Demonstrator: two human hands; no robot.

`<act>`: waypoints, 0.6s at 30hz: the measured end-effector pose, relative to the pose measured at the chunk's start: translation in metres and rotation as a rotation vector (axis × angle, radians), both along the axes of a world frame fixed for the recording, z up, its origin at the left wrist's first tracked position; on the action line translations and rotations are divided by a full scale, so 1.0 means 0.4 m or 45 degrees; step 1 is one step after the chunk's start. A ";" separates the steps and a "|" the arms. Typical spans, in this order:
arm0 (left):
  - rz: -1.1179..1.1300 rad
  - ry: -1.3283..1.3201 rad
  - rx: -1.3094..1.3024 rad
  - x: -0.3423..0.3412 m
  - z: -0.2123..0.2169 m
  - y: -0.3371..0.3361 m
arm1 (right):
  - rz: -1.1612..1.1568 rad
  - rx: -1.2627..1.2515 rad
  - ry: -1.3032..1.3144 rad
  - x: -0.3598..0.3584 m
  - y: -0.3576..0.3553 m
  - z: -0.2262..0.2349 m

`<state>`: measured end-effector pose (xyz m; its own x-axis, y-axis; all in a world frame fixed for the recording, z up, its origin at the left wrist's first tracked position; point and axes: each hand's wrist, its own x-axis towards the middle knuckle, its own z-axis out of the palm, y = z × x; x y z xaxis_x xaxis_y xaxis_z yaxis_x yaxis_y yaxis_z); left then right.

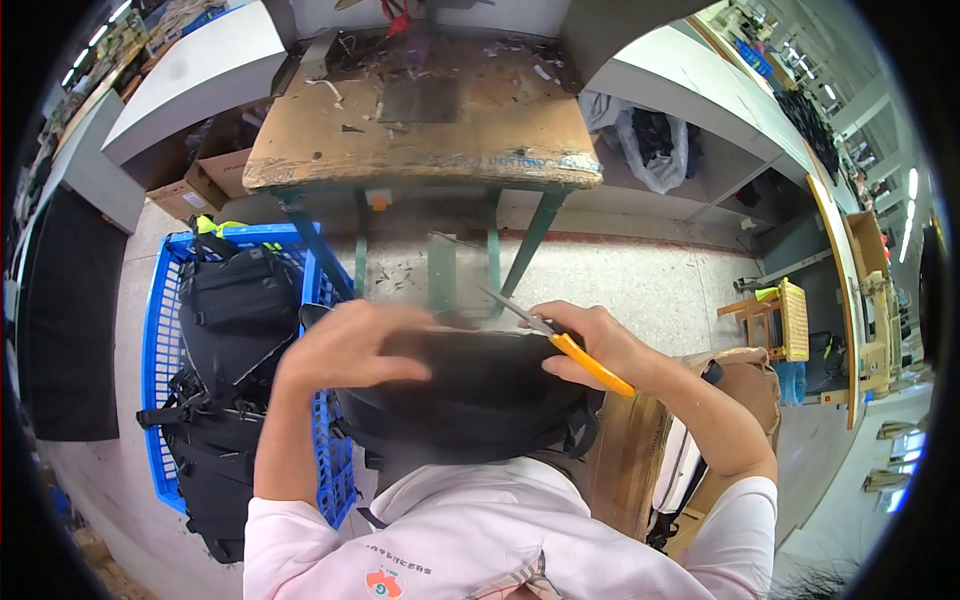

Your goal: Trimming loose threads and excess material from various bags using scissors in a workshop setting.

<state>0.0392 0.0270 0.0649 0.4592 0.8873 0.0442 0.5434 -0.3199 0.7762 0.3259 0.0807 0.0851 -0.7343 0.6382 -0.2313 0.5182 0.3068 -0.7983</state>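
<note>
Pink-sleeved forearms rise from the lower edge to a black backpack (470,395) held on the person's lap, its long axis running left to right between the two hands. The left hand (345,345) lies palm-down on the bag's upper left edge, fingers spread flat and pressing the fabric rather than curled round anything. The right hand (600,345) is closed round the orange handle of a pair of thread snips (555,335), whose thin blades point left and slightly away, tips just above the bag's top seam, between the two hands. The seam lies directly under the blades and nearer the right hand; whether the tips touch the fabric cannot be told. Left of the lap stands a blue plastic crate (160,330) filled with more black bags. Beyond the knees is a worn wooden workbench (420,140) on green metal legs, littered with scraps. A brown cardboard box (745,375) sits at the right elbow.
</note>
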 end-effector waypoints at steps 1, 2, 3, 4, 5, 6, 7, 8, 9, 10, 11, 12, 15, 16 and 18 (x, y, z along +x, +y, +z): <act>0.076 0.108 -0.048 -0.040 0.003 -0.011 | 0.008 -0.005 0.032 0.008 0.000 -0.010; 0.150 0.215 -0.095 -0.085 0.001 -0.022 | 0.012 -0.007 0.036 0.015 -0.001 -0.019; 0.225 0.160 -0.145 -0.130 -0.023 -0.035 | 0.002 0.006 0.057 0.023 -0.005 -0.026; 0.320 0.116 -0.197 -0.174 -0.048 -0.063 | 0.011 0.017 0.089 0.023 -0.007 -0.029; 0.381 0.067 -0.164 -0.207 -0.071 -0.091 | 0.024 0.011 0.093 0.021 -0.010 -0.029; 0.391 0.067 -0.170 -0.218 -0.106 -0.113 | 0.027 -0.025 0.092 0.020 -0.013 -0.028; 0.509 -0.456 -0.259 -0.224 -0.148 -0.126 | 0.020 -0.058 0.091 0.021 -0.015 -0.028; 0.616 -0.984 -0.342 -0.222 -0.192 -0.136 | 0.020 -0.060 0.088 0.024 -0.017 -0.028; 0.693 -1.173 -0.351 -0.213 -0.234 -0.141 | 0.013 -0.044 0.085 0.024 -0.017 -0.029; 0.808 -1.301 -0.310 -0.185 -0.259 -0.147 | 0.005 -0.026 0.081 0.024 -0.018 -0.027; 0.871 -1.350 -0.329 -0.167 -0.281 -0.149 | 0.008 -0.027 0.078 0.021 -0.018 -0.021; 0.929 -1.402 -0.355 -0.149 -0.295 -0.147 | -0.023 -0.106 -0.015 0.022 -0.020 -0.010; 0.955 -1.473 -0.261 -0.133 -0.298 -0.135 | -0.022 -0.077 -0.177 0.035 -0.014 0.015; 0.947 -1.488 -0.227 -0.132 -0.300 -0.133 | 0.018 0.031 -0.238 0.043 -0.008 0.022; 0.902 -1.483 -0.228 -0.138 -0.315 -0.130 | 0.091 0.169 -0.336 0.063 0.000 0.046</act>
<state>-0.0160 -0.0249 -0.0612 -0.3129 0.9484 -0.0507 -0.4406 -0.0976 0.8924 0.3511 0.0806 0.1037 -0.7039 0.6246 -0.3382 0.6759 0.4424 -0.5895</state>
